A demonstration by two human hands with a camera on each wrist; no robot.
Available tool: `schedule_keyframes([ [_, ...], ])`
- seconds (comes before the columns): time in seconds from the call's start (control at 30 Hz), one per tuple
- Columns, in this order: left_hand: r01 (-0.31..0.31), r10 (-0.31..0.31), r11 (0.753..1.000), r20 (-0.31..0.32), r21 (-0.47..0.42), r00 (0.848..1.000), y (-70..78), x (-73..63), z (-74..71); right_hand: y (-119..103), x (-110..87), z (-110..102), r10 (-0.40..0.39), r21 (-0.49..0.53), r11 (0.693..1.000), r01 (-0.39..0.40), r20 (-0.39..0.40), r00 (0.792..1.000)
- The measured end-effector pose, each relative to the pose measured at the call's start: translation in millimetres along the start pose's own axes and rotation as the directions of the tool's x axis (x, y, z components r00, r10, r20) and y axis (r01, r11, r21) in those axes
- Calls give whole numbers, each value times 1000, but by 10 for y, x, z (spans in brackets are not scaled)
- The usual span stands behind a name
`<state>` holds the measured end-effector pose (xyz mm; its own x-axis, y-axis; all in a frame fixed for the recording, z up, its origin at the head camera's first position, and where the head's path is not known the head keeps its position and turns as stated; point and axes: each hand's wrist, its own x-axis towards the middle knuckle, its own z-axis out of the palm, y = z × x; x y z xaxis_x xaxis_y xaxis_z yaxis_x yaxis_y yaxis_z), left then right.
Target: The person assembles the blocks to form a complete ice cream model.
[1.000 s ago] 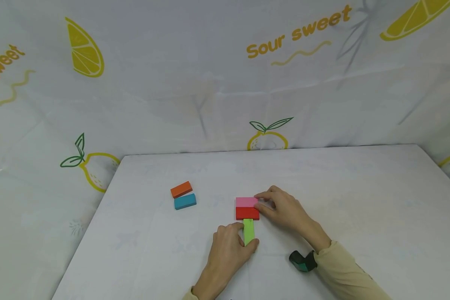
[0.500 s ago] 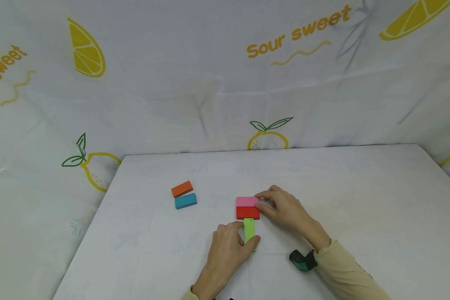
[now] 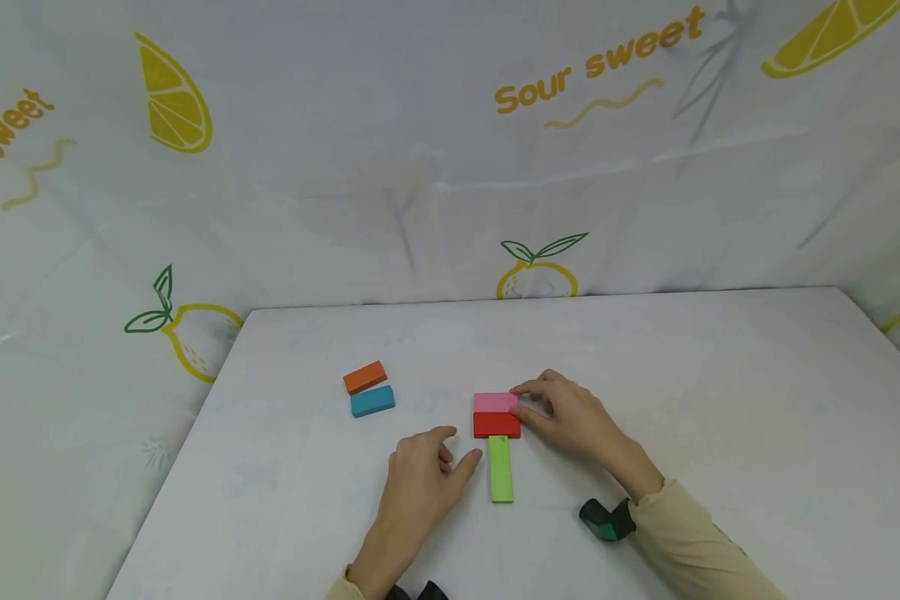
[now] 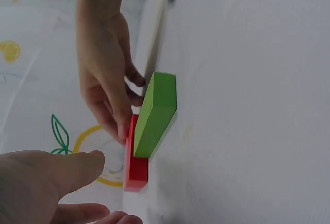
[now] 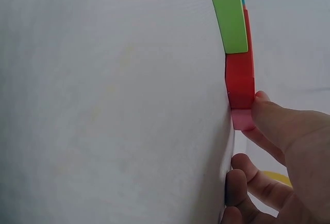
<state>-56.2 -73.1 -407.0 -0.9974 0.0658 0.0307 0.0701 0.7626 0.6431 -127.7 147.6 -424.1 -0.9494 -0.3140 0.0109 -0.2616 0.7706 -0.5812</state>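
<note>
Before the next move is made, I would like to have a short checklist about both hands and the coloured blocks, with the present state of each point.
1. Left hand free of the green block: ok, a gap shows between them.
2. Green block's far end at the near side of the red block: ok.
3. Pink block lengthwise along the red block's far side: ok.
4. Right hand free of the pink block: not ok, thumb and finger are at its right end.
5. Firmness of that hold: cannot tell.
6. Orange block and blue block parallel: not ok, slightly angled.
</note>
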Motion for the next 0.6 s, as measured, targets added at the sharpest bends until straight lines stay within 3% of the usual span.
schedule_keyframes([
  [0.27,-34,40,997,-93,70,995,-188,86,-180,0,-3,-9,7,13,1000,-7,15,1000],
  [0.6,-5,18,992,-102,129,995,-453,178,-441,6,-11,-11,-1,38,999,0,10,1000],
])
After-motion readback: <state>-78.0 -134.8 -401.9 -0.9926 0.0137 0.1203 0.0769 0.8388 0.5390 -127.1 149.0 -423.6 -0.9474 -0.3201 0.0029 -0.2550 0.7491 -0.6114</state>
